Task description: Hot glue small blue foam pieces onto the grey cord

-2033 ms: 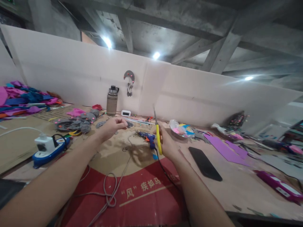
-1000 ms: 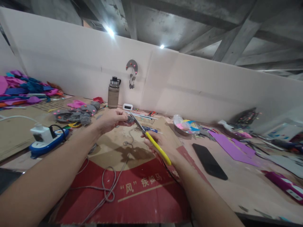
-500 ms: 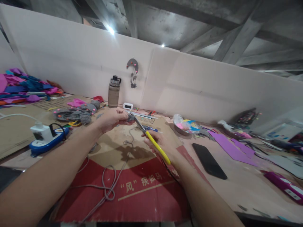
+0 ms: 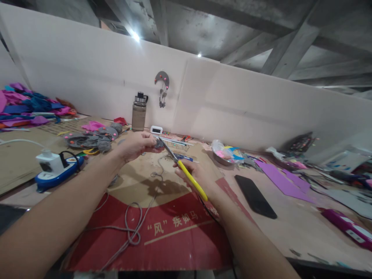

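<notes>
Between the fingertips of my left hand [image 4: 138, 146] is a small grey piece of felt or yarn [image 4: 159, 144]; its exact kind is too small to make out. My right hand [image 4: 192, 172] is closed round the yellow handles of a pair of scissors [image 4: 192, 180]. The scissor blades point up and left, their tips at the grey piece. Below both hands, a grey cord [image 4: 134, 232] lies in loose loops on a red and brown cardboard sheet [image 4: 186, 244].
A blue and white power strip [image 4: 58, 172] stands at left, near grey felt pieces with pink beads [image 4: 90, 138]. A bottle [image 4: 139, 112] stands by the wall. A metal bowl [image 4: 223, 158], a black phone [image 4: 255, 197] and purple sheets [image 4: 285, 180] lie at right.
The scissors and both hands stay almost in place. The whole view has shifted very slightly, and the grey piece sits at a slightly different angle by the blade tips.
</notes>
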A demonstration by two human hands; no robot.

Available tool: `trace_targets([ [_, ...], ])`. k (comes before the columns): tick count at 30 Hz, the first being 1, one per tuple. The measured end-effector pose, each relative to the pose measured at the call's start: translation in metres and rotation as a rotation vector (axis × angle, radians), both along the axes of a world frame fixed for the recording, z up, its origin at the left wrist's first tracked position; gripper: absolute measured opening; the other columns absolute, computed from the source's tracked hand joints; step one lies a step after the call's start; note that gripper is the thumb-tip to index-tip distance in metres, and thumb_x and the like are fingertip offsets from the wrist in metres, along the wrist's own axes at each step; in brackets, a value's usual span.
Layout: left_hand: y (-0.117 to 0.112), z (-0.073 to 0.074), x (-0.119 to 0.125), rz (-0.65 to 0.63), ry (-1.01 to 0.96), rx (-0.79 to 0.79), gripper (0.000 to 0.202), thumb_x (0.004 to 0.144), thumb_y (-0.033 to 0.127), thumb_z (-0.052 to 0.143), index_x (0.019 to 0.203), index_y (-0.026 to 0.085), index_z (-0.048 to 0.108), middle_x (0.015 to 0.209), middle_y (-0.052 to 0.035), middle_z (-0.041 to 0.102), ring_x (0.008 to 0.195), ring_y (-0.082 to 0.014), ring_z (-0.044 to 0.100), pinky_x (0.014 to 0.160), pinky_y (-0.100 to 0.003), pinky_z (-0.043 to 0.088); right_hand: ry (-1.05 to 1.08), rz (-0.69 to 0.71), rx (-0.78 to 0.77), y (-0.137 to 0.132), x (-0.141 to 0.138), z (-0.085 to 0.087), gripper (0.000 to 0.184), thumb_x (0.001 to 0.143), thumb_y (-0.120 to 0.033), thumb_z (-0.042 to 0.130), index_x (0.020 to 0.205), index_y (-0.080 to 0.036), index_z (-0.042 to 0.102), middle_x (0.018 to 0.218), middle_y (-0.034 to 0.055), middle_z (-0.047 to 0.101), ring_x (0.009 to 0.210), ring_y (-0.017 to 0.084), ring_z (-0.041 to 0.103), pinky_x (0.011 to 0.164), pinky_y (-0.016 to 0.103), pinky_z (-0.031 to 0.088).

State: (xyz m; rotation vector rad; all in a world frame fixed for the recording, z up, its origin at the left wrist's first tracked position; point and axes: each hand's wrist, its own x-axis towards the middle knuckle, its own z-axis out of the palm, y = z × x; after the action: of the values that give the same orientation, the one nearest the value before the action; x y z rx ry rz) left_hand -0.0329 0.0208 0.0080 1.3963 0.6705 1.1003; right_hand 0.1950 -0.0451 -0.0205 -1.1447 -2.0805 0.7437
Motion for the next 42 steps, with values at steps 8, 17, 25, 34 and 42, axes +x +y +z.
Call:
trace_targets([
  [8, 0.000, 0.001, 0.000, 0.123, 0.037, -0.076, 0.010, 0.062, 0.018, 0.066, 0.065, 0.011, 0.059, 0.068, -0.0088, 0.064, 0.065, -0.0181, 0.063, 0.057, -0.027, 0.052, -0.011, -0.078, 0.158, 0.003, -0.005, -0.007, 0.033, 0.082, -0.042, 0.046, 0.102, -0.018, 0.055, 0.074, 0.0003, 0.056, 0.063, 0.012, 0.052, 0.060, 0.024, 0.041],
  [17, 0.002, 0.001, 0.004, 0.305, -0.062, -0.205, 0.009, 0.062, 0.015, 0.066, 0.069, 0.010, 0.061, 0.064, -0.0042, 0.060, 0.050, -0.0074, 0.052, 0.041, -0.017, 0.039, -0.363, -0.364, 0.489, 0.006, -0.002, -0.016, 0.040, 0.082, -0.038, 0.046, 0.119, -0.023, 0.049, 0.099, 0.0066, 0.056, 0.077, 0.016, 0.051, 0.065, 0.026, 0.037],
  [25, -0.006, 0.004, 0.010, 0.288, -0.109, -0.281, 0.006, 0.065, 0.014, 0.064, 0.069, 0.011, 0.061, 0.062, -0.0032, 0.060, 0.048, -0.0071, 0.051, 0.042, -0.018, 0.041, -0.653, -0.519, 0.637, -0.001, -0.005, -0.010, 0.044, 0.078, -0.031, 0.049, 0.121, -0.029, 0.048, 0.093, 0.0069, 0.055, 0.080, 0.019, 0.049, 0.064, 0.026, 0.031],
  [34, -0.006, 0.002, 0.012, 0.290, -0.151, -0.292, 0.001, 0.067, 0.011, 0.061, 0.068, 0.010, 0.060, 0.059, -0.0025, 0.058, 0.048, -0.0073, 0.052, 0.044, -0.018, 0.044, -0.671, -0.514, 0.634, 0.000, -0.005, -0.014, 0.044, 0.078, -0.028, 0.047, 0.122, -0.028, 0.047, 0.095, 0.0071, 0.055, 0.079, 0.018, 0.048, 0.063, 0.026, 0.031],
  [42, -0.005, -0.003, 0.018, 0.264, -0.305, -0.302, 0.006, 0.068, 0.005, 0.056, 0.065, 0.010, 0.058, 0.058, -0.0042, 0.059, 0.050, -0.0083, 0.054, 0.049, -0.020, 0.047, -0.663, -0.532, 0.631, 0.000, -0.006, -0.016, 0.046, 0.079, -0.028, 0.047, 0.125, -0.030, 0.046, 0.095, 0.0072, 0.056, 0.077, 0.017, 0.049, 0.061, 0.026, 0.030],
])
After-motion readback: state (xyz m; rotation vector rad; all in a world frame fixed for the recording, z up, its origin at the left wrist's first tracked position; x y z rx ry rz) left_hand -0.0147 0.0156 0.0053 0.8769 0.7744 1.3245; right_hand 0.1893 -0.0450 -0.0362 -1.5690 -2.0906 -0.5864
